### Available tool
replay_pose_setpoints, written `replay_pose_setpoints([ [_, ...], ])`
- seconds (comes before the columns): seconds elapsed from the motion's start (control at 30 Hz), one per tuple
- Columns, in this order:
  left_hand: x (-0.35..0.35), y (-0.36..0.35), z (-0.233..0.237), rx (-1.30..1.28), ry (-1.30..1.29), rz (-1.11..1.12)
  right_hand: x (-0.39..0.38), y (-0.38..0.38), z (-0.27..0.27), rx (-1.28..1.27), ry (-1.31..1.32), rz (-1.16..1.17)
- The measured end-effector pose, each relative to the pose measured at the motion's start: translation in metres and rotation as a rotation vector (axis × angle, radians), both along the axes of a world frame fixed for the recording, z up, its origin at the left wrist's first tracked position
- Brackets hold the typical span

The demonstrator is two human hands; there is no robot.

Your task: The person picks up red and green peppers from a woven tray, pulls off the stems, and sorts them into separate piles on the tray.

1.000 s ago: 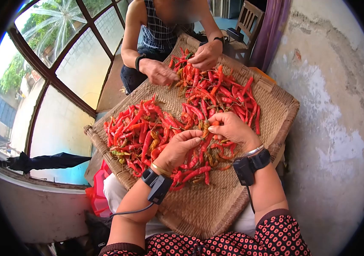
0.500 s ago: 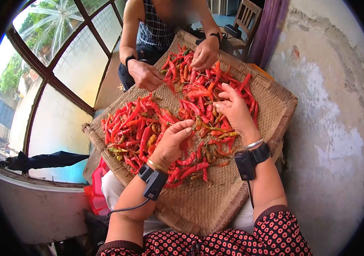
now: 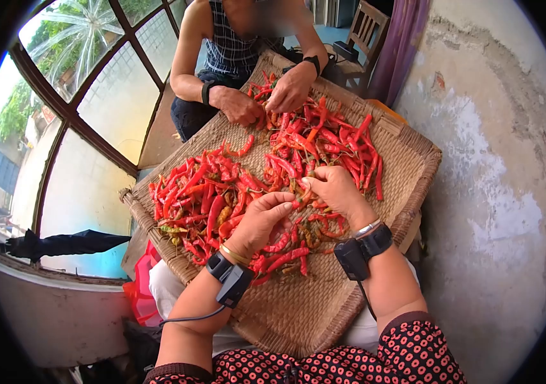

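A woven tray point(image 3: 279, 307) lies across my lap, heaped with red chili peppers point(image 3: 186, 185). Over the middle of it, my left hand point(image 3: 260, 224) is closed in a pinch on a small red chili pepper point(image 3: 301, 200). My right hand point(image 3: 338, 191) pinches the upper end of that same pepper, thumb and forefinger together, just right of the left fingertips. Shrivelled brownish peppers point(image 3: 313, 235) lie on the tray below my hands. More red peppers point(image 3: 292, 255) sit beside my left wrist.
Across the tray, another person's hands point(image 3: 290, 88) work among the far peppers. A folded dark umbrella point(image 3: 71, 244) and window frames are on the left. A rough plaster wall point(image 3: 484, 173) stands on the right. Behind are a wooden chair point(image 3: 367, 32) and a purple curtain point(image 3: 407, 45).
My right hand has come down and left, from open fingers above the pile to a pinch at my left fingertips. The other person's hands have lowered into the peppers.
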State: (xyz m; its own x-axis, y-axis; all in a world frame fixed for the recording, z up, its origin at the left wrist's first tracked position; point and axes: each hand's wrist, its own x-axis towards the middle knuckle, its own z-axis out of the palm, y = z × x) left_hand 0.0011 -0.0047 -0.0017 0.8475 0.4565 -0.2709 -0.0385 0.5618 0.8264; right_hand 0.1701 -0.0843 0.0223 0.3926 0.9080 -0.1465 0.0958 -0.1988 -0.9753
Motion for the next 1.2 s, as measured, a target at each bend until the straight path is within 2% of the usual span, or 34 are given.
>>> replay_pose_setpoints([
  [0.03,0.001,0.001,-0.003,0.008,0.034,0.047,0.004,-0.001,0.003,-0.038,-0.21,-0.041],
  [0.1,-0.001,0.006,-0.007,0.037,0.073,0.036,0.013,-0.006,0.007,-0.088,-0.165,-0.071],
  [0.17,-0.002,0.007,-0.006,0.066,0.111,0.027,0.022,-0.009,0.005,-0.262,-0.818,0.08],
  [0.2,-0.002,0.005,-0.004,0.043,0.101,0.05,0.02,-0.012,0.01,-0.404,-0.87,0.129],
  [0.3,-0.003,0.007,-0.006,0.023,0.097,0.086,0.023,-0.011,0.001,-0.365,-0.883,0.131],
  [0.33,-0.002,0.008,-0.008,0.029,0.097,0.098,0.026,-0.006,0.0,-0.221,-0.788,0.073],
  [0.37,0.0,0.008,-0.009,0.028,0.097,0.095,0.027,-0.002,0.0,-0.224,-0.787,0.071],
  [0.43,0.001,0.007,-0.012,-0.03,0.022,0.167,0.019,0.006,0.004,0.259,-0.058,-0.319],
  [0.5,0.0,0.008,-0.015,-0.069,-0.057,0.151,0.018,0.006,-0.002,0.262,-0.126,-0.284],
  [0.57,0.001,0.008,-0.011,-0.145,-0.155,0.223,0.012,0.007,-0.016,0.103,-0.358,-0.087],
  [0.6,0.0,0.01,-0.013,-0.133,-0.179,0.202,-0.003,0.004,-0.002,0.015,-0.113,-0.027],
  [0.63,-0.001,0.011,-0.015,-0.131,-0.177,0.203,-0.007,0.007,-0.013,0.053,-0.188,0.088],
  [0.7,0.0,0.01,-0.018,-0.078,-0.175,0.146,-0.022,0.004,-0.005,0.095,-0.16,0.164],
  [0.77,0.003,0.005,-0.018,0.04,-0.149,0.07,-0.027,0.002,-0.002,0.099,-0.224,0.159],
  [0.9,0.003,-0.004,-0.008,0.119,-0.101,0.064,-0.021,0.0,-0.002,0.03,-0.097,0.187],
  [0.97,-0.001,0.003,-0.008,0.724,0.233,0.009,-0.008,-0.001,0.002,-0.069,-0.505,0.201],
  [1.0,-0.001,0.007,-0.001,1.031,0.371,0.045,-0.003,-0.003,0.004,-0.11,-0.551,0.209],
  [1.03,-0.003,0.016,-0.01,1.523,0.291,0.24,0.004,-0.004,0.003,-0.113,-0.548,0.212],
  [1.1,-0.004,0.026,-0.01,1.777,0.386,0.331,0.012,-0.001,0.003,0.106,-0.03,-0.085],
  [1.13,-0.004,0.03,-0.011,1.775,0.389,0.335,0.013,0.001,0.007,0.106,-0.031,-0.08],
  [1.2,-0.003,0.035,-0.015,1.931,0.609,0.407,0.013,0.0,0.017,0.348,0.242,-0.451],
])
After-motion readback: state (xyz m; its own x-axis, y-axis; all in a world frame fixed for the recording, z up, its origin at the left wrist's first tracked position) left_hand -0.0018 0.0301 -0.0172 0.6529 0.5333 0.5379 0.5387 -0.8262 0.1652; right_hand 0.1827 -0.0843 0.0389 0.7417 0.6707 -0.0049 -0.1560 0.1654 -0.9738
